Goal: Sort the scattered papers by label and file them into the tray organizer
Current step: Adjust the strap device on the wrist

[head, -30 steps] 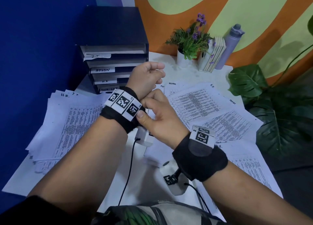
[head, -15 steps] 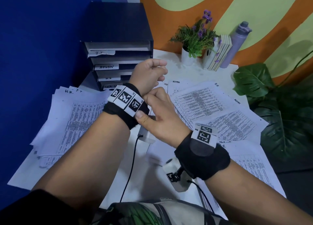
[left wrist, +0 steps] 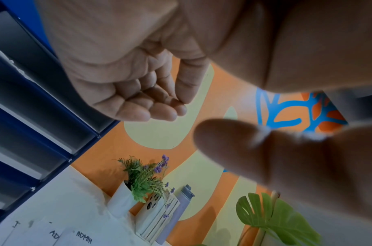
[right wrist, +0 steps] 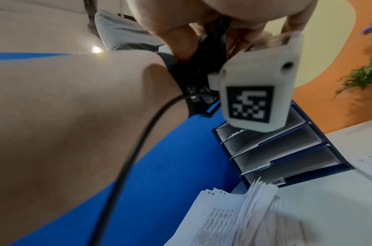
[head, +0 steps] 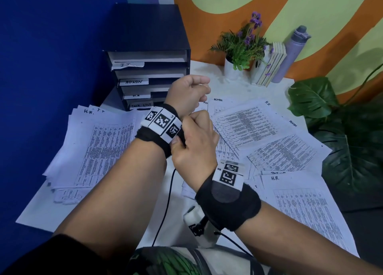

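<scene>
Scattered printed papers lie on the white table, in a left stack (head: 99,146) marked H.R. and IT, a right spread (head: 248,125) marked ADMIN and H.R., and a near sheet (head: 300,208) marked H.R. The dark tray organizer (head: 149,55) stands at the back left with slots labelled IT, ADMIN, H.R and TASK LIST. My left hand (head: 189,92) hovers before it in a loose fist and holds nothing; its curled fingers (left wrist: 138,93) show in the left wrist view. My right hand (head: 194,138) grips the black band (head: 159,123) on my left wrist, beside the white camera block (right wrist: 254,99).
A potted plant (head: 240,53), a row of books (head: 269,65) and a grey bottle (head: 292,53) stand at the table's back edge. Large green leaves (head: 342,129) crowd the right side. A black cable (head: 165,208) hangs from my left wrist. A blue wall bounds the left.
Both hands stay together above the table. The right hand's fingers have curled tighter onto the left wrist band, and the thumb has slid under the marker tags.
</scene>
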Motion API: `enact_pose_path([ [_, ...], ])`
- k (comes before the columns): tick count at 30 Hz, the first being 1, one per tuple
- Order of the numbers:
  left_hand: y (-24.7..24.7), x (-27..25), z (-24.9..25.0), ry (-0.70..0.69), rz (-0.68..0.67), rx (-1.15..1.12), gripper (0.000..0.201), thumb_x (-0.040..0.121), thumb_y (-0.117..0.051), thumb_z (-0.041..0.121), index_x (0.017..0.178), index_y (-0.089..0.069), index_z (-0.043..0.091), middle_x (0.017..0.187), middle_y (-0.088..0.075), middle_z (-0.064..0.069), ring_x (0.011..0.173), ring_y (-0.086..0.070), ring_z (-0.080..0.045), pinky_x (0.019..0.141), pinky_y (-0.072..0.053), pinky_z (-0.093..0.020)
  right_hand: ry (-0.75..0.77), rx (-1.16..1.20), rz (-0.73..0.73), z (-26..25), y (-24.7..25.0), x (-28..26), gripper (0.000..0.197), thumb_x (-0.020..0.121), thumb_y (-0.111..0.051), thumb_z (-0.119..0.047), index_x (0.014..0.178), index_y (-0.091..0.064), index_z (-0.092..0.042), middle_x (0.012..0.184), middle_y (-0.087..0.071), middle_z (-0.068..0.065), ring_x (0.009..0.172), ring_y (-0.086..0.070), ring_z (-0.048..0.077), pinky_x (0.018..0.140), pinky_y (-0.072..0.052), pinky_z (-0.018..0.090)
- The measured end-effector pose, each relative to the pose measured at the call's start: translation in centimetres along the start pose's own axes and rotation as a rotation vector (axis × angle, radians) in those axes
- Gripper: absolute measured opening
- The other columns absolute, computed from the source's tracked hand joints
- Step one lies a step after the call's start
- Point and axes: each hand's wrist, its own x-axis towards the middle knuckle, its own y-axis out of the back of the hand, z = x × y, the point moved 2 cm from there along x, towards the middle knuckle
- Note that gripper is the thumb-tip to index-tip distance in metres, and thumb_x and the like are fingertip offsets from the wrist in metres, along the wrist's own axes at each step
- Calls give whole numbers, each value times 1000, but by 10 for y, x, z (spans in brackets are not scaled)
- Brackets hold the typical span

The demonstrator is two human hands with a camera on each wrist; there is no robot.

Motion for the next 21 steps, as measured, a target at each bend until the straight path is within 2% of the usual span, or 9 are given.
enact_pose_path([
  [5,-1,-3,-1,12,3,1,14,87,-61,13,94,-65,25,93,-71,1,75,-66,-9,62,-48,-22,-33,78,-64,5,0,1,11,68,-50,-24,76,-44,-18,96,-35,-9,95,-45,22,86,-37,45],
  [7,2,-2,-1,9,29,1,14,87,-61,13,93,-65,25,91,-70,2,72,-64,-7,60,-47,-20,-8,244,-173,11,4,4,24,74,-51,-31,86,-56,-12,97,-37,-9,100,-46,20,83,-46,46],
  [9,6,0,-1,-5,61,13,14,87,-60,13,95,-65,24,89,-69,2,69,-62,-6,58,-45,-17,30,404,-270,17,8,5,36,79,-53,-39,96,-60,-8,100,-38,-9,102,-47,14,73,-53,30],
  [11,7,0,-3,-29,67,50,15,87,-60,12,98,-65,22,89,-69,0,69,-61,-6,57,-44,-12,77,427,-290,22,10,5,36,84,-55,-35,101,-61,-5,103,-40,-5,101,-47,11,72,-46,12],
  [12,6,-1,-5,-35,58,69,15,87,-60,13,99,-64,22,90,-70,-1,70,-62,-6,57,-45,-12,87,419,-268,24,9,4,30,85,-56,-29,100,-62,-3,101,-41,-3,99,-48,11,74,-42,8],
  [14,2,-4,-9,-34,24,95,15,87,-61,14,98,-65,24,93,-71,-2,72,-63,-7,60,-45,-15,66,416,-209,26,8,3,19,82,-58,-19,91,-64,-4,95,-43,-7,93,-50,14,77,-42,16],
  [16,-4,-7,-12,-36,-1,119,15,87,-61,14,96,-65,25,97,-71,-6,73,-63,-9,61,-44,-16,-21,459,-174,28,5,0,8,76,-59,-15,79,-62,-9,89,-44,-11,87,-53,17,71,-42,28],
  [18,-9,-9,-13,-36,-16,131,14,87,-62,13,96,-65,24,98,-72,-8,73,-63,-9,60,-44,-14,-80,493,-139,30,3,-4,1,72,-59,-13,72,-59,-14,85,-44,-15,86,-53,18,70,-44,32],
  [21,-13,-11,-14,-24,-35,142,14,87,-62,15,95,-65,26,99,-72,-9,74,-64,-9,61,-44,-16,-75,530,-140,30,8,-8,2,74,-59,-12,73,-59,-13,88,-44,-15,89,-52,11,81,-45,32],
])
